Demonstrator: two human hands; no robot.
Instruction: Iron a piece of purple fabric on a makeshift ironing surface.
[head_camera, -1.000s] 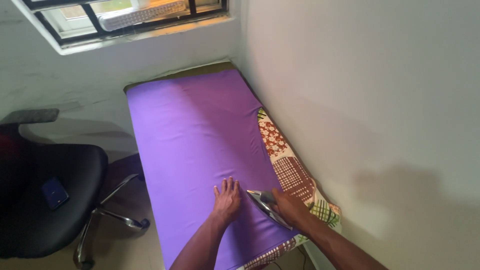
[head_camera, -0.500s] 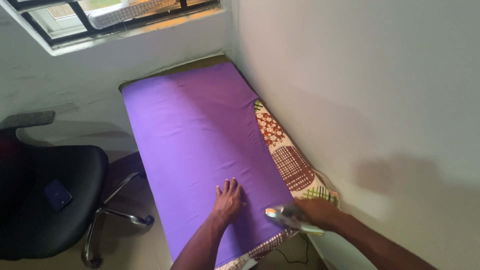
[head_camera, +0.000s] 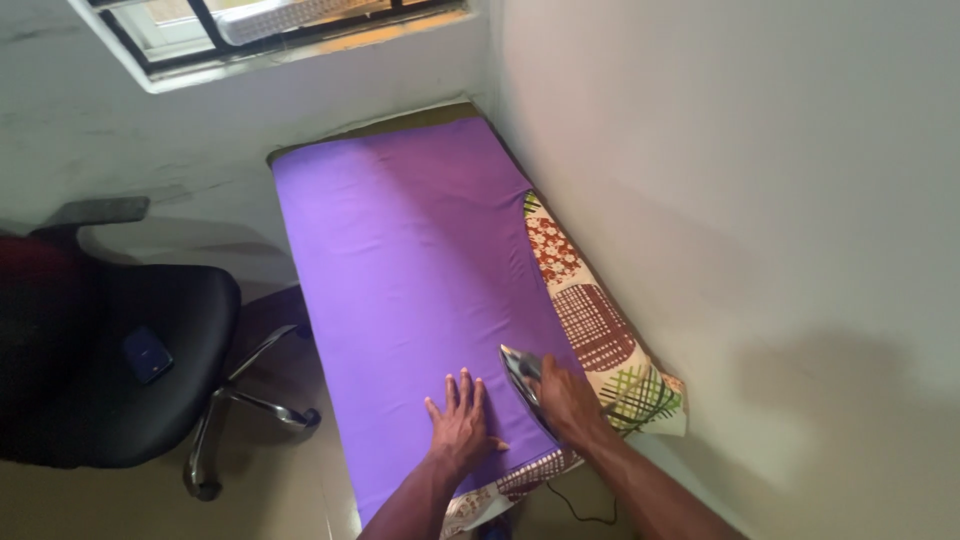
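1. The left hand (head_camera: 462, 423) is laid flat and open on the purple cloth (head_camera: 420, 270), fingers spread, at the near end of the bench (head_camera: 400, 118); nothing is gripped, the cloth is only pressed down.
2. The right hand (head_camera: 565, 400) is closed around the handle of the iron (head_camera: 525, 385), just right of the left hand, near the cloth's right edge. The iron is seen tilted, its shiny soleplate partly visible.
3. The iron is judged heavy and rigid, with a hot, smooth plate; it is best held by the handle alone, as it is now. A dark cord is seen trailing below the near edge.
4. The purple cloth is judged thin, soft and slippery, liable to shift or crease; it is best steadied by a flat palm rather than pinched.
5. A patterned cover (head_camera: 590, 325) is exposed beside the cloth, along the wall.
6. Farther left, a black office chair (head_camera: 130, 370) with a dark phone (head_camera: 147, 354) on its seat is seen; a window (head_camera: 280, 25) lies beyond.
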